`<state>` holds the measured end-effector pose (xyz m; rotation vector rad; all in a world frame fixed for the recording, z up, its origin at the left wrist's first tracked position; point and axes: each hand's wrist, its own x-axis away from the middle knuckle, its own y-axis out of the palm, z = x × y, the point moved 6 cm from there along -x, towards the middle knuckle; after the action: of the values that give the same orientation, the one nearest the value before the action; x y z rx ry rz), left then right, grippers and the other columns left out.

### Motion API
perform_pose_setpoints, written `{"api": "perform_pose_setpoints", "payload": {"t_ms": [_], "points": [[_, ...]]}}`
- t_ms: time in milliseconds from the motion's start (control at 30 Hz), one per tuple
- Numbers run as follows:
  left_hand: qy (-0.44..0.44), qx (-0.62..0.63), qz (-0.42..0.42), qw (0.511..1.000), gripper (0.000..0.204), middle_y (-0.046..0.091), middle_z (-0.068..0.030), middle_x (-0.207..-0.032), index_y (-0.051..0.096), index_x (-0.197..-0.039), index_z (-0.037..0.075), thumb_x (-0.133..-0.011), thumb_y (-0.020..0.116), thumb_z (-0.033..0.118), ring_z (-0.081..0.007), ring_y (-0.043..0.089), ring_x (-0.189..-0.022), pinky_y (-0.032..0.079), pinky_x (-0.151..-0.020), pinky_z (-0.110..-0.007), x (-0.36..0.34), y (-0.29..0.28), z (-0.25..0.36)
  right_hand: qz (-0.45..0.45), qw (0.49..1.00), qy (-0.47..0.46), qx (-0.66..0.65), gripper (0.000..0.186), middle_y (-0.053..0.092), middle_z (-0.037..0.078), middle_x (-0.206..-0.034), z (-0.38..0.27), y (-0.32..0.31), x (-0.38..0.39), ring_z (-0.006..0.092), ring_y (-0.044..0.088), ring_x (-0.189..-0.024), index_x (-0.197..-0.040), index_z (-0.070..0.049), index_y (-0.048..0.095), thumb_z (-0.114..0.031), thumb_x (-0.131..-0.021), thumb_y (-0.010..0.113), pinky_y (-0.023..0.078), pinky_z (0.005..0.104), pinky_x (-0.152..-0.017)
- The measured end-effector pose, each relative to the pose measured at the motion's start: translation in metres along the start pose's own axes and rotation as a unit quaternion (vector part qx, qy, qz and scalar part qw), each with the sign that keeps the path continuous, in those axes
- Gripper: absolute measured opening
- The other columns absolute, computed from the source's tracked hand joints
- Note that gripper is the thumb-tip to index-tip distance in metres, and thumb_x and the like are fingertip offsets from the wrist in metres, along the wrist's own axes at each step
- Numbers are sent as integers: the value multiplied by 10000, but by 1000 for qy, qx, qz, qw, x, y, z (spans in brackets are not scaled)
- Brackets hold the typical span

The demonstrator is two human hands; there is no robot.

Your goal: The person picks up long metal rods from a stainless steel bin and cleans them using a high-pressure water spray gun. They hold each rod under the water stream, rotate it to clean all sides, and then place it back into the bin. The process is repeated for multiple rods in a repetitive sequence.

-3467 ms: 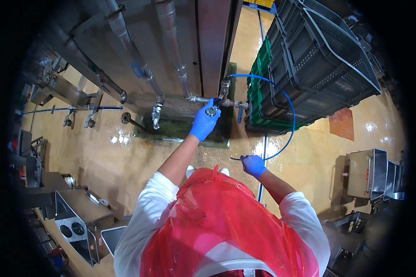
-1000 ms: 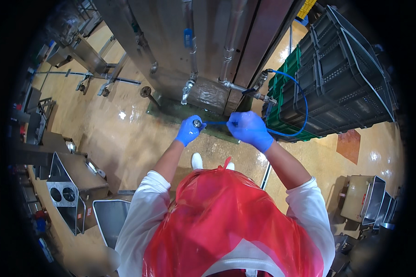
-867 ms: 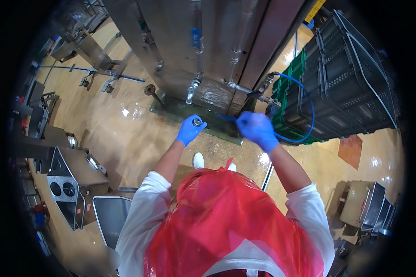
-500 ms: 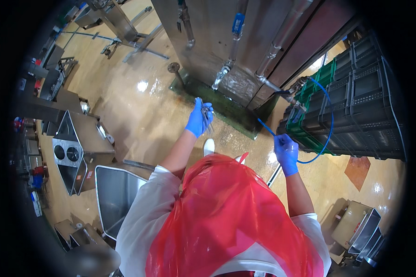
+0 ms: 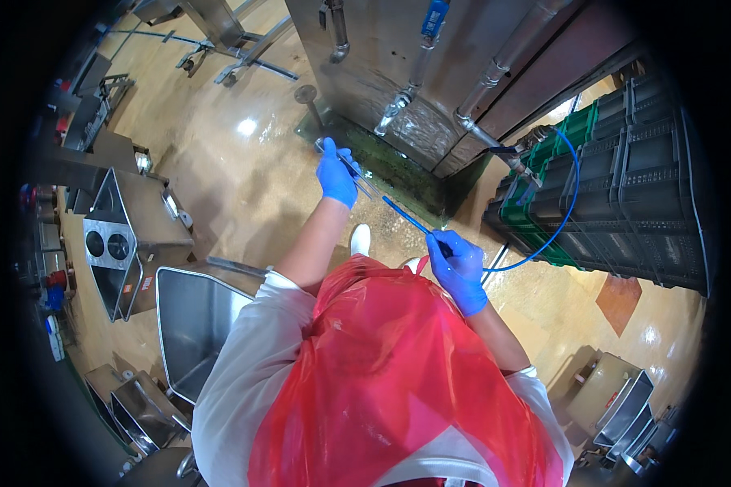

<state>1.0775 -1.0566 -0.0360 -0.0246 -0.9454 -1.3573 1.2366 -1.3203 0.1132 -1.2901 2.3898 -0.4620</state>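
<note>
Fingers of the blue-gloved right hand (image 5: 460,266) clamp a thin blue hose (image 5: 406,215), tip poking out left of them, probably for easier aiming; blue-gloved left hand (image 5: 337,174) has its slender silvery utensil (image 5: 361,180) clamped too.

Bright middle, black rounded rim.
We see light glaring in white patches off the shiny floor (image 5: 211,174) and glinting on the metal wall (image 5: 374,49), with a soft shadow beside the bin (image 5: 599,398) at lower right. The left hand (image 5: 335,175) and right hand (image 5: 461,266) look fairly sharp; the red apron (image 5: 398,349) gleams along its folds. Near the rim, our view bends the dark crates (image 5: 638,203) and dims into blur.
</note>
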Motion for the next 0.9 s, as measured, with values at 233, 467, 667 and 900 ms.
{"api": "perform_pose_setpoints", "payload": {"t_ms": [233,467,667,900], "points": [[28,5,35,999,478,564,-4,-629,610,-779,129,-960,611,571,-149,523,-503,413,-462,-288,2,-3,7,0,1000,-16,3,90,632,76,-644,-7,11,-8,96,579,-559,-915,-19,730,-90,-878,772,448,266,-533],[38,-5,15,999,411,588,-25,-725,600,-876,106,-964,648,505,-155,537,-562,448,-504,-308,18,-2,2,-14,1000,-22,14,106,655,87,-667,0,29,-16,125,601,-555,-913,-26,735,-127,-889,752,466,284,-546],[29,-49,28,998,444,571,-24,-709,592,-855,96,-960,647,523,-148,519,-530,434,-479,-301,42,19,-26,-73,994,11,79,182,687,151,-733,9,67,-51,364,675,-650,-865,-79,712,-255,-899,683,532,437,-610],[35,-55,49,997,458,578,-26,-715,597,-837,94,-954,651,533,-140,521,-543,424,-478,-307,34,9,-33,-111,986,57,109,189,687,180,-747,5,70,-60,275,699,-626,-875,-14,724,-203,-891,718,528,336,-621]]}}
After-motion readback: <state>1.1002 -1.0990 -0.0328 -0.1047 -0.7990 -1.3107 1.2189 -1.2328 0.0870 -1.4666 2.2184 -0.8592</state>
